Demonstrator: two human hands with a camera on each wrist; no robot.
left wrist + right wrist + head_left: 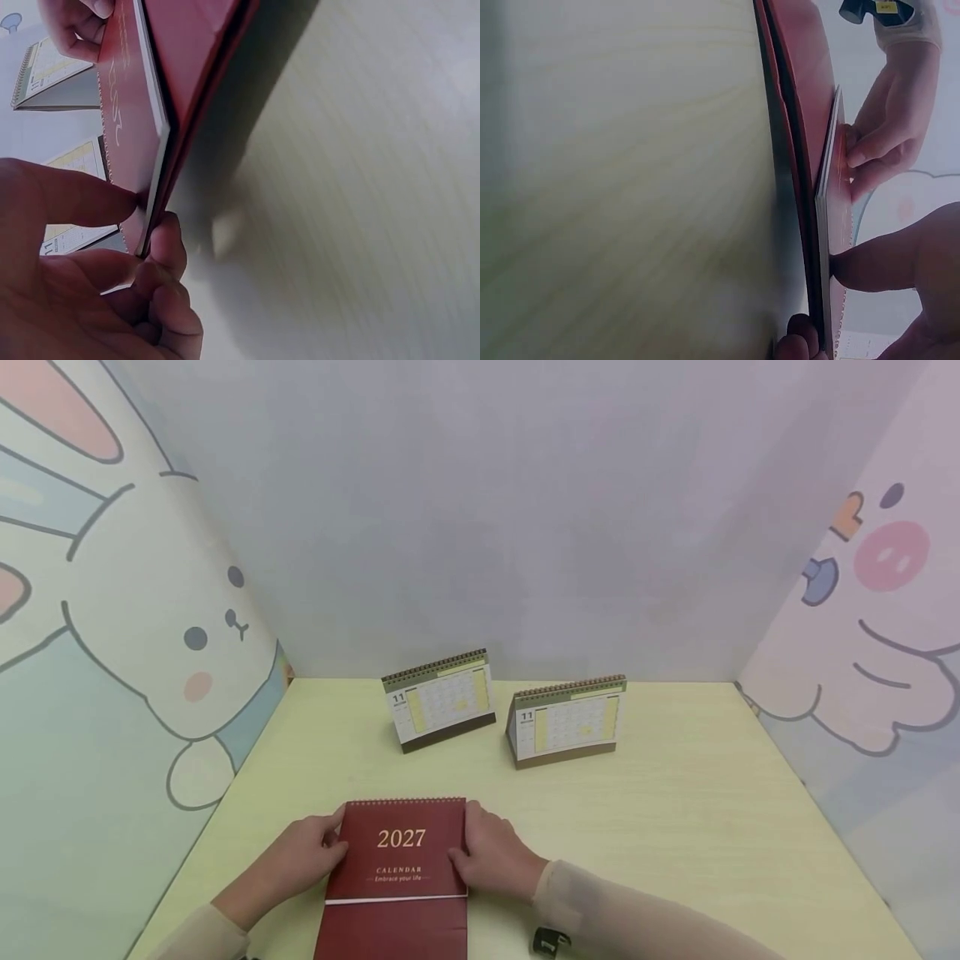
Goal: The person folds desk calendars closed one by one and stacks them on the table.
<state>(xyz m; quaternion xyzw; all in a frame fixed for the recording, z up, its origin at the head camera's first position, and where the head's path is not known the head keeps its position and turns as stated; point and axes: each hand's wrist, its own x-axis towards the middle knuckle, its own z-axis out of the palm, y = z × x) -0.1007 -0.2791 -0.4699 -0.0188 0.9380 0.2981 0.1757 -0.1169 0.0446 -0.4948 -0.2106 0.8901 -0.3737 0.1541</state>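
Observation:
Both hands hold a dark red desk calendar (405,856) by its two sides, near the front of the table. Gold print on its cover reads 2027, and a spiral binding runs along its far edge. My left hand (303,850) pinches the left side, thumb on the cover and fingers underneath, as the left wrist view shows. On the opposite side my right hand (497,852) grips with its thumb on the cover and fingertips (799,334) below. A red base flap (393,931) extends toward me from under the white page edges.
Farther back stand two tent-shaped desk calendars, a left one (442,702) and a right one (570,722), each showing a page numbered 11. Grey wall panels with cartoon animals border the pale yellow table (697,827). A black strapped device (550,941) shows below the right sleeve.

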